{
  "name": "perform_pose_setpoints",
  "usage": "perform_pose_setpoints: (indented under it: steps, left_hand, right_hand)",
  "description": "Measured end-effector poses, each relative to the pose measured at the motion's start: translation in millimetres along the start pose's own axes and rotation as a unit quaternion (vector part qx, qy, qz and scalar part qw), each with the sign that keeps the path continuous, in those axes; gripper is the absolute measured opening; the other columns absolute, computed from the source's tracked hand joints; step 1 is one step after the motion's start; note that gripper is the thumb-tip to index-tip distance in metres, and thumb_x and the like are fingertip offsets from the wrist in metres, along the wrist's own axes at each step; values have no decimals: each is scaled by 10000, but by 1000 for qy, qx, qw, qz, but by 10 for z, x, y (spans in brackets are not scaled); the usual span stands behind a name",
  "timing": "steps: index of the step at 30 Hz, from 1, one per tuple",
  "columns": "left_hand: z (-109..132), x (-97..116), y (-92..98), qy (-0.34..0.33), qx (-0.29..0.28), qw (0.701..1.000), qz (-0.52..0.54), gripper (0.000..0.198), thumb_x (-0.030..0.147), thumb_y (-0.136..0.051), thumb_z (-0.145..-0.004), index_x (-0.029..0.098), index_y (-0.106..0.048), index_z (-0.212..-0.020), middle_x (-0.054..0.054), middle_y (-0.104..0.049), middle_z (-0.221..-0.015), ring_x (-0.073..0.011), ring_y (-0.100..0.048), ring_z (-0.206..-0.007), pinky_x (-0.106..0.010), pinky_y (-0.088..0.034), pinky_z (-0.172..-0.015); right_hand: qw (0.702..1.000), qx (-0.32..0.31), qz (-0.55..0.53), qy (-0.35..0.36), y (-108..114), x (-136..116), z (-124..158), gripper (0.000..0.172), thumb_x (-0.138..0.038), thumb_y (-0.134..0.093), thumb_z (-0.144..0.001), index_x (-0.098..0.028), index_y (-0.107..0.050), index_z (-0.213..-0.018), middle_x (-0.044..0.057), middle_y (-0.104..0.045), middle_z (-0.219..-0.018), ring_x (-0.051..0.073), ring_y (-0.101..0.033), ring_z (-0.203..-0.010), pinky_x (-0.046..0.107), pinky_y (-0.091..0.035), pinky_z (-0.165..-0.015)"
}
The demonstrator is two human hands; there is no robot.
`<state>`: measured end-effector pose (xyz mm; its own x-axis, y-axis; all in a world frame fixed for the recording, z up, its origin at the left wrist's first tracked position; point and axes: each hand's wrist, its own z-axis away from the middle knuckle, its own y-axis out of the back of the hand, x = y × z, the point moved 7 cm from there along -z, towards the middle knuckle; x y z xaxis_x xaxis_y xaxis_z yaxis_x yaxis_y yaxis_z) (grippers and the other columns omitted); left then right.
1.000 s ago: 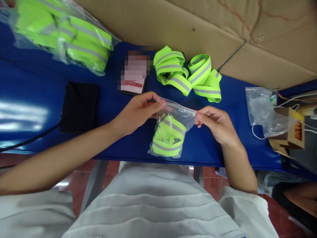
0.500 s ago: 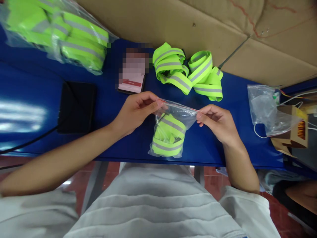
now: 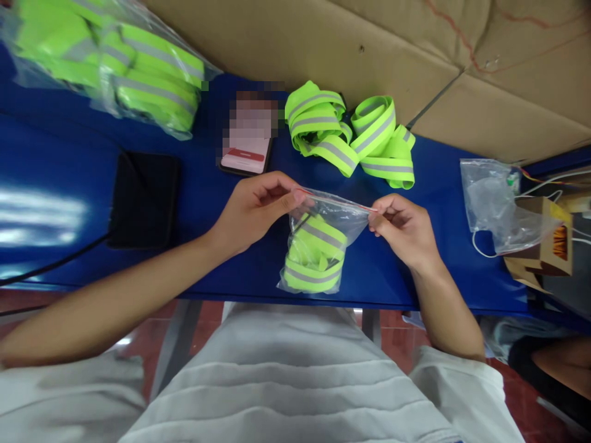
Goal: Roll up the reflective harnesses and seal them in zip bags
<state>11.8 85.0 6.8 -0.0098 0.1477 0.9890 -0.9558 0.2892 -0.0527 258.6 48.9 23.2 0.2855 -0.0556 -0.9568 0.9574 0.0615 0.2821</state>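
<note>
A clear zip bag (image 3: 353, 227) with a red-edged top lies at the front of the blue table, a folded neon-yellow reflective strap (image 3: 318, 252) with grey stripes inside it. My left hand (image 3: 263, 206) pinches the left end of the bag's top edge between thumb and fingers. At the right end of that edge, my right hand (image 3: 404, 227) has the same kind of pinch. The top edge is stretched straight between both hands. Just beyond the bag lie two loose bundles of reflective strap, one on the left (image 3: 318, 120) and one on the right (image 3: 385, 141).
A phone (image 3: 247, 135) with a lit screen lies behind my left hand. A big bag of reflective straps (image 3: 152, 77) is at back left, above a black flat box (image 3: 143, 200). Cardboard (image 3: 392, 55) borders the back. An empty clear bag (image 3: 489, 197) and a small carton (image 3: 549, 246) are at right.
Both hands stay pinched on the bag's top edge. My right hand has shifted very slightly, and the bag's top has dipped a little.
</note>
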Motion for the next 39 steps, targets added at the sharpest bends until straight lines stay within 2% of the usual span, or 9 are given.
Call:
perform_pose_setpoints:
  steps: [5,9,13,18,22,28,34,39]
  left_hand:
    - [23,41,-2,0,1,1000,-11,309,509,-815,-845,206,-759,-869,-49,-788,-880,-195,-731,-844,-302,-582,-804]
    - [29,62,-10,-1,-1,1000,-13,271,482,-810,-855,214,-766,-866,-44,-792,-876,-196,-730,-837,-302,-594,-794]
    - [22,54,5,2,11,1000,-17,302,521,-812,-836,223,-764,-853,-44,-797,-888,-220,-735,-855,-333,-616,-804]
    - [39,76,33,-11,20,999,-32,295,510,-826,-819,225,-753,-812,-41,-803,-900,-220,-736,-847,-329,-612,-802]
    - [65,102,14,-25,-1,999,-20,284,481,-822,-831,213,-731,-812,-43,-805,-937,-206,-734,-848,-315,-607,-810]
    - [69,81,-75,-20,-54,998,10,392,537,-839,-793,172,-737,-895,-63,-760,-874,-173,-693,-775,-272,-558,-717]
    - [89,55,-52,-38,-34,998,-36,368,525,-817,-822,166,-756,-871,-55,-750,-864,-164,-657,-765,-248,-519,-691]
    - [107,68,-56,-59,-57,997,-15,311,472,-785,-867,168,-717,-856,-57,-727,-904,-155,-646,-786,-241,-512,-702]
  right_hand:
    - [1000,-14,-8,-7,-25,9,-14,340,-511,-830,-831,-208,-676,-822,-18,-627,-689,102,-541,-575,243,-460,-537]
    - [1000,-11,3,16,-27,-24,-1,336,-512,-824,-840,-217,-668,-799,-21,-616,-669,104,-516,-565,251,-463,-547]
    - [999,1,23,28,3,-29,26,340,-524,-813,-850,-229,-655,-794,-1,-648,-722,134,-567,-630,273,-493,-582]
    - [998,-23,25,54,-10,-48,29,265,-472,-786,-893,-238,-667,-861,7,-681,-817,145,-612,-713,279,-516,-641]
    - [996,-56,20,64,-90,-65,40,202,-431,-782,-908,-261,-715,-994,14,-712,-899,155,-640,-777,287,-527,-689]
    - [994,-10,66,83,-112,-124,115,181,-434,-770,-917,-255,-744,-923,21,-721,-848,168,-633,-735,302,-522,-654]
    - [990,-17,84,113,-158,-171,172,109,-374,-756,-934,-266,-749,-950,28,-728,-870,180,-641,-751,324,-517,-665]
    - [987,-23,91,128,-197,-204,195,54,-323,-734,-953,-269,-734,-954,19,-718,-872,170,-632,-751,323,-495,-663]
